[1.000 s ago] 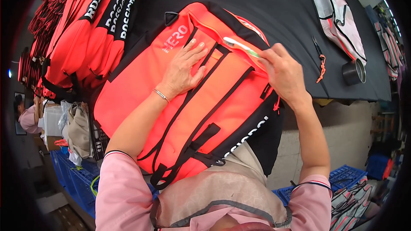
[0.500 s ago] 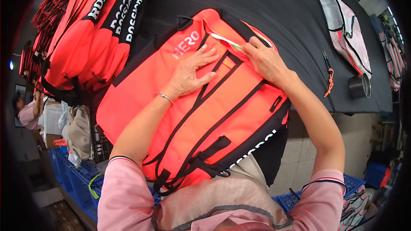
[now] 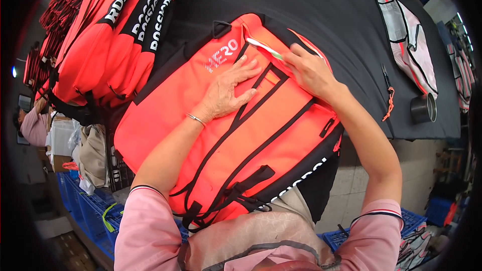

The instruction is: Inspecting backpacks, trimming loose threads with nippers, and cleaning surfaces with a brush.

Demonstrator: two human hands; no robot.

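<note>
A bright red-orange backpack (image 3: 175, 125) with black trim lies on the black-covered table, its lower end against my body. My left hand (image 3: 228, 90) rests flat on its panel beside a shoulder strap, fingers spread. Near the bag's top, my right hand (image 3: 311, 73) is closed round a slim white-and-green stick that looks like a toothbrush (image 3: 263, 46). The white end touches the fabric beside the top seam; the fingers hide the other end.
Several matching red backpacks (image 3: 95, 65) are stacked at the left. On the right lie a pale folded bag piece (image 3: 409, 40), thread snips (image 3: 385, 78) with an orange cord and a dark metal cup (image 3: 423, 108). Blue crates (image 3: 93, 216) stand below; another person (image 3: 34, 125) is at far left.
Both hands keep nearly the same places on the backpack. The right fingers and the white-and-green toothbrush have shifted very slightly; the whole view has moved a little.
</note>
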